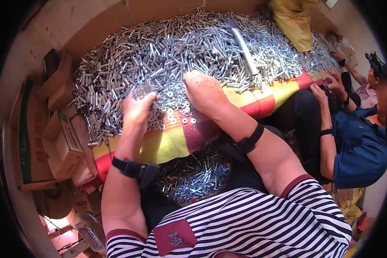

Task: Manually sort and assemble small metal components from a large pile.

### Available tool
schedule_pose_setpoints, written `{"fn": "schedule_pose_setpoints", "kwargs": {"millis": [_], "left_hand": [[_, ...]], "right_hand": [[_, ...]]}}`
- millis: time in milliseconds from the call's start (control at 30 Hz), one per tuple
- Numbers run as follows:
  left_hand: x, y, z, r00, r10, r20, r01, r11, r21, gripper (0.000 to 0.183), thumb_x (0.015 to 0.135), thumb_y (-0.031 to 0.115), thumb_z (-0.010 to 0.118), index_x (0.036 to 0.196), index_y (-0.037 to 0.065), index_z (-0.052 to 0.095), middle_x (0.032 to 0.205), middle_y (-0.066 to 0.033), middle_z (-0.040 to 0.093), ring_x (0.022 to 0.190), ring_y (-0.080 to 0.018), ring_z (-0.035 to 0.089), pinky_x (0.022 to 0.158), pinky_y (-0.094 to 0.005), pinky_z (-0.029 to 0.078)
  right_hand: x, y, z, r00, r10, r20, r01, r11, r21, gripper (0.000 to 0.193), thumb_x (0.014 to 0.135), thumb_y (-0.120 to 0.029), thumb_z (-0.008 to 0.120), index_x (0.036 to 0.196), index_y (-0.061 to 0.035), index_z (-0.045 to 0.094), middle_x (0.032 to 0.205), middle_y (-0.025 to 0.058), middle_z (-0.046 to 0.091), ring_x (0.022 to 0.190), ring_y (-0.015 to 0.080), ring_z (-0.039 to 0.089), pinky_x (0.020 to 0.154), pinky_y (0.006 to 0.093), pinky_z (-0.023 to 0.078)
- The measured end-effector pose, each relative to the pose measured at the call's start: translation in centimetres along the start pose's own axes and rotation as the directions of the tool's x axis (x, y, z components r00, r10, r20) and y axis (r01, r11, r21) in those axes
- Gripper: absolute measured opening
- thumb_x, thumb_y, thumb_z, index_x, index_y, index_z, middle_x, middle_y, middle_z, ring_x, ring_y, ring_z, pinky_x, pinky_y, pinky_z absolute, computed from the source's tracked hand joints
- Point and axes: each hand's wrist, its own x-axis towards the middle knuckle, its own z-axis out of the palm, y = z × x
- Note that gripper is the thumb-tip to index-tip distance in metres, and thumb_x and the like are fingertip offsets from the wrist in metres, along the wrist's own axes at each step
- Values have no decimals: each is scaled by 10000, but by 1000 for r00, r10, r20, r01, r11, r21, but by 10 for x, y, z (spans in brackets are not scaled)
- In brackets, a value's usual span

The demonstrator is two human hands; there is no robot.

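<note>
An open cardboard box (69, 160) is standing at nine o'clock, with a black object (50, 62) resting at ten. A yellow sack (291, 25) is lying toward one-thirty; a person in blue (359, 148) is sitting at three.

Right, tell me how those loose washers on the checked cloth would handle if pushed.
The washers look metallic, so they're probably stiff. Lying as flat rings on the cloth, they'd likely slide rather than roll. Being small and thin, they're probably light.

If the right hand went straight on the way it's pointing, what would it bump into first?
Probably the heap of shiny metal pieces just beyond the right hand, though how near they are is hard to tell here.
</note>
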Motion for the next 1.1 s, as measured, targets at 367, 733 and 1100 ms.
{"fn": "schedule_pose_setpoints", "kwargs": {"millis": [367, 733, 1100], "left_hand": [[-43, -57, -27, 960, 240, 144, -280, 803, 527, 192, 729, 114, 716, 849, 9, 608, 759, -68, 654, 657, -119, 597, 620, -293, 488], [-38, -16, -29, 996, -82, 48, 90, 976, -199, 122, 827, 23, 631, 922, 15, 556, 765, -90, 660, 494, -56, 510, 408, -166, 374], [-71, -17, -61, 996, -71, -61, 81, 981, 177, 166, 743, 17, 692, 881, 8, 599, 679, -23, 620, 475, -59, 501, 415, -188, 350]], "right_hand": [[-31, -7, -8, 984, 23, 176, -42, 994, 106, 164, 769, -161, 627, 732, -8, 583, 729, 165, 591, 724, 347, 605, 654, 447, 474], [-31, -20, 7, 968, -57, 243, 59, 998, -2, 140, 731, -147, 653, 714, -22, 591, 713, 168, 613, 722, 328, 622, 645, 426, 493], [-31, -20, 4, 957, -125, 260, 124, 992, 21, 88, 743, -60, 588, 804, -25, 535, 769, 148, 570, 771, 329, 600, 663, 421, 482]]}}
